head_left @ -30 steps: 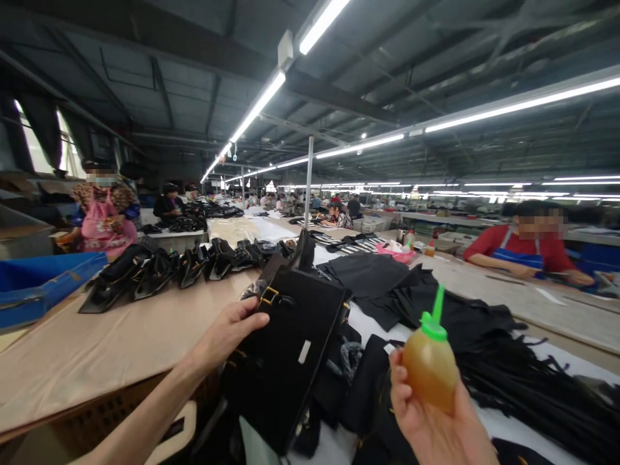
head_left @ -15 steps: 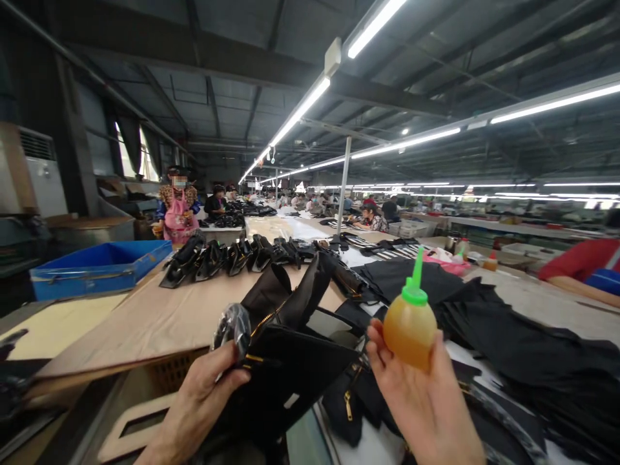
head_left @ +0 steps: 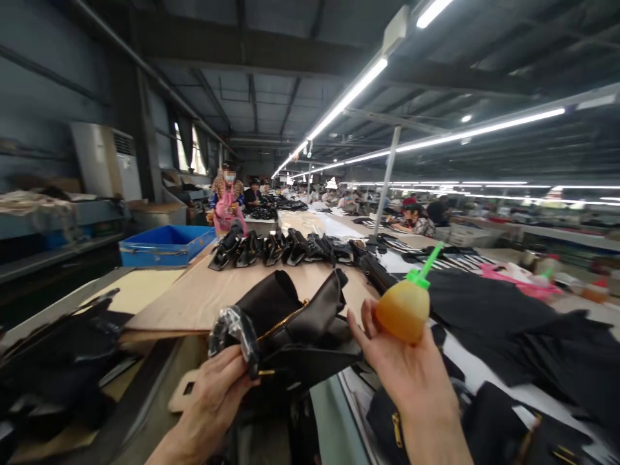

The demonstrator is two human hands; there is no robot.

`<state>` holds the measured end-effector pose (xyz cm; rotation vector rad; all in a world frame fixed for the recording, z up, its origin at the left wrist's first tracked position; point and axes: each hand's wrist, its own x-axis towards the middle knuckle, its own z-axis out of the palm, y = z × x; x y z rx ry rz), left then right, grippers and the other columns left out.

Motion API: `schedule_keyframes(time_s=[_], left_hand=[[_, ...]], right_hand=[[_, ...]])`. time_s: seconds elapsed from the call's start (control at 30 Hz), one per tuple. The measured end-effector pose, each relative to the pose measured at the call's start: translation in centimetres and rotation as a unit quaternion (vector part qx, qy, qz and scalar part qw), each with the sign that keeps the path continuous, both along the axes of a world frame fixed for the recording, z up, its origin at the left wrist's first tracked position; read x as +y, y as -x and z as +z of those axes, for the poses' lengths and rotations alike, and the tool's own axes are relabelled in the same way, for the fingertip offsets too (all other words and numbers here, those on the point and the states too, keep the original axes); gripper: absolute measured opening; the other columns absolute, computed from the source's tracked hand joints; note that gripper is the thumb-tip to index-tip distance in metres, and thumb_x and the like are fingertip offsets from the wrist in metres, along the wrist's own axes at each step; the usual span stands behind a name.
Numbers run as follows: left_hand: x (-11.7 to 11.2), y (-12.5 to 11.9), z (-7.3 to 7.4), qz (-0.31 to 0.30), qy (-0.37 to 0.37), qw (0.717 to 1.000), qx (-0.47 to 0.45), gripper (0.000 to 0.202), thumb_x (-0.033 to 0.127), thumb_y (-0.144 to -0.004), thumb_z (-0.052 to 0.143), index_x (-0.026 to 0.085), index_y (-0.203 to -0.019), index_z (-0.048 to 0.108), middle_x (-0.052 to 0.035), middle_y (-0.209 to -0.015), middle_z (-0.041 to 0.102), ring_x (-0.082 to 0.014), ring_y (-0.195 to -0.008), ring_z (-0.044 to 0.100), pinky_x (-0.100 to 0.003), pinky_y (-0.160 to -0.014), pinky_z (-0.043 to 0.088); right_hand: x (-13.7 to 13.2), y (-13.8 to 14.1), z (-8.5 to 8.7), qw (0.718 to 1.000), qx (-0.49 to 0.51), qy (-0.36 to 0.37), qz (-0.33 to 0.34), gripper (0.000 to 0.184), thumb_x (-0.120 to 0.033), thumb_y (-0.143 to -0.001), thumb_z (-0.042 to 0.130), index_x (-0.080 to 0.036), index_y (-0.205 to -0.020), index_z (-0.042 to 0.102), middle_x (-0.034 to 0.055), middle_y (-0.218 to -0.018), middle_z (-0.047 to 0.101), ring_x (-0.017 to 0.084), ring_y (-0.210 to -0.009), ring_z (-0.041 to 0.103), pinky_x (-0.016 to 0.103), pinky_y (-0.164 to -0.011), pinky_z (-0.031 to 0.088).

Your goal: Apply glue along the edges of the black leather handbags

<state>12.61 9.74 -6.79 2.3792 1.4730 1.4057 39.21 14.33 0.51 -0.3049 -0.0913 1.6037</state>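
My left hand (head_left: pixel 217 394) is closed on the plastic-wrapped handle of a black handbag (head_left: pixel 300 365). A gold zipper runs along the bag's opening, and its dark side panels stand up. In my right hand (head_left: pixel 404 361) rests a round squeeze bottle (head_left: pixel 404 310) of amber liquid, with a green cap and nozzle tilted up to the right. The fingers curl around its lower side, palm up. The bottle is just right of the bag. The bag's lower part is in shadow.
Several black bag pieces (head_left: pixel 276 248) stand in a row across the brown table (head_left: pixel 194 300). A blue bin (head_left: pixel 159 248) sits at the left. Black sheets (head_left: pixel 508 323) are stacked at the right. Past the bin stands a person in a pink apron (head_left: pixel 227 210).
The view has swung left, so the surroundings sit further right. The handbag has tipped, its flat dark panel now seen more edge-on. Both hands keep their holds.
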Motion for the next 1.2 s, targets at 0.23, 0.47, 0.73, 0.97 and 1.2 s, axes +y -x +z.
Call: schedule_keyframes(time_s=[0.23,0.47,0.73,0.97,1.2], left_hand=[[-0.8,0.7,-0.6,0.025,0.066,0.996,-0.057,0.015,0.021,-0.085,0.047,0.02,-0.077,0.059,-0.0025,-0.081,0.06,-0.0142,-0.072,0.059,-0.022,-0.065,0.047],[-1.9,-0.2,1.1,0.176,0.027,0.984,-0.028,0.012,0.022,-0.084,0.048,0.02,-0.09,0.058,-0.0055,-0.094,0.063,-0.0194,-0.088,0.061,-0.029,-0.074,0.049],[-5.3,-1.3,6.7,0.315,0.013,0.931,0.184,0.026,0.018,-0.086,0.036,0.022,-0.08,0.06,-0.0039,-0.079,0.065,-0.0208,-0.071,0.063,-0.033,-0.062,0.049],[-1.9,-5.1,11.3,0.2,0.014,0.973,0.116,0.045,0.041,-0.074,0.06,0.017,-0.112,0.051,-0.01,-0.112,0.059,-0.0279,-0.105,0.051,-0.043,-0.088,0.044],[0.4,-5.0,12.5,0.173,0.103,0.979,0.036,0.01,0.025,-0.08,0.048,0.019,-0.08,0.056,-0.0032,-0.078,0.065,-0.0205,-0.072,0.059,-0.031,-0.063,0.042]], right_hand=[[0.8,3.1,1.7,0.995,-0.04,0.006,0.095,0.034,-0.042,-0.09,0.041,-0.017,-0.084,0.064,0.0127,-0.082,0.065,0.029,-0.085,0.062,0.056,-0.069,0.05],[0.7,6.5,2.9,0.994,-0.043,-0.017,0.103,0.034,-0.042,-0.093,0.037,-0.02,-0.09,0.063,0.0088,-0.083,0.066,0.023,-0.076,0.063,0.05,-0.064,0.052],[0.5,7.4,3.1,0.995,-0.066,-0.011,0.075,0.037,-0.05,-0.091,0.042,-0.019,-0.092,0.063,0.0093,-0.081,0.067,0.023,-0.072,0.063,0.046,-0.06,0.054],[-0.8,8.5,4.1,0.995,-0.074,0.015,0.069,0.033,-0.044,-0.093,0.043,-0.018,-0.099,0.063,0.0123,-0.087,0.067,0.024,-0.074,0.064,0.042,-0.055,0.055],[-1.1,7.7,3.4,0.993,-0.067,0.0,0.101,0.024,-0.043,-0.09,0.046,-0.028,-0.094,0.064,0.0056,-0.088,0.067,0.025,-0.082,0.063,0.059,-0.074,0.048]])
